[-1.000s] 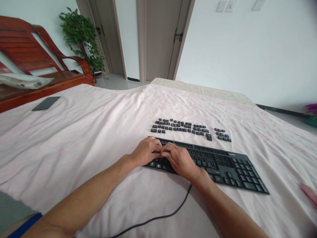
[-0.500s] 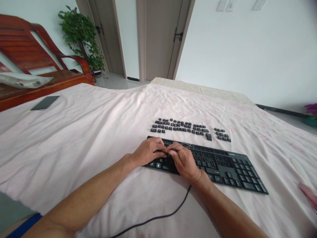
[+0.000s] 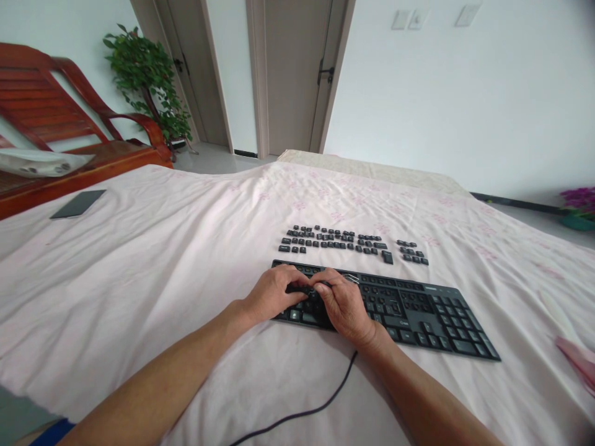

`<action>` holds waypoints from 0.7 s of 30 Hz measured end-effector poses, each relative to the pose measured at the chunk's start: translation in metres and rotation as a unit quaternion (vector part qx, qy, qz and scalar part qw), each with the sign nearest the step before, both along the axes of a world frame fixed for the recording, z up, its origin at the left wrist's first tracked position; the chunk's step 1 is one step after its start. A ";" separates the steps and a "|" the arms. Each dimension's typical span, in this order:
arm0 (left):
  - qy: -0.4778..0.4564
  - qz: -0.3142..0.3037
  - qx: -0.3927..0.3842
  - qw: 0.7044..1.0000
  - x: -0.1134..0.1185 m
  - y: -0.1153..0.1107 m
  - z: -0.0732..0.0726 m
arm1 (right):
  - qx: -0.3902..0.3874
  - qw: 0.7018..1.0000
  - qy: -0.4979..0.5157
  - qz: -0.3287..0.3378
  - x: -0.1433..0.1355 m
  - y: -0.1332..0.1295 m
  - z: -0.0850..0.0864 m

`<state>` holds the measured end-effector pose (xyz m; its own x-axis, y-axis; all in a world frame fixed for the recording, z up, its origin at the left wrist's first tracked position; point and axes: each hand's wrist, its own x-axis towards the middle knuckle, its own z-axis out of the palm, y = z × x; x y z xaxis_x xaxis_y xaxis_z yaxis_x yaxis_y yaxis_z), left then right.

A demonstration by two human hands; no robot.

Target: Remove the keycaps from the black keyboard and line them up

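A black keyboard (image 3: 409, 321) lies on the pink cloth, many of its keys off, showing bare sockets. My left hand (image 3: 279, 291) rests over its left part, thumb and fingers closed in a pinch; what they hold is hidden. Right beside it, fingertips nearly touching, my right hand (image 3: 344, 306) is closed around a keycap puller (image 3: 352, 279), whose thin wire ends stick out past the knuckles. Most of its dark handle is covered by the fingers. Behind the keyboard, loose black keycaps (image 3: 334, 244) lie in rows, with a smaller group (image 3: 411, 253) to their right.
The keyboard's black cable (image 3: 302, 412) runs across the cloth (image 3: 176, 248) toward me. A dark flat object (image 3: 79, 204) lies at the far left. Beyond are a wooden bench (image 3: 83, 136), a potted plant (image 3: 144, 80) and a door (image 3: 295, 80). Something pink (image 3: 576, 359) lies at the right edge.
The view has tilted up and shifted slightly. Both hands stay over the keyboard's left part, and the wire ends by my right hand have moved a little to the right.
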<state>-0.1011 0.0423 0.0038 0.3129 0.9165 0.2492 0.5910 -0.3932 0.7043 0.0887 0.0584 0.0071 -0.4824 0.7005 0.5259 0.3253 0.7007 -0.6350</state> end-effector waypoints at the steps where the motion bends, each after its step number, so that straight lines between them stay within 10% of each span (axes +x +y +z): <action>1: -0.002 0.004 -0.003 1.000 0.000 0.000 0.000 | 0.003 1.000 0.001 -0.006 0.000 0.000 0.000; 21: -0.009 0.063 -0.014 0.998 0.009 0.006 -0.003 | 0.001 0.995 0.057 -0.081 0.004 -0.007 0.005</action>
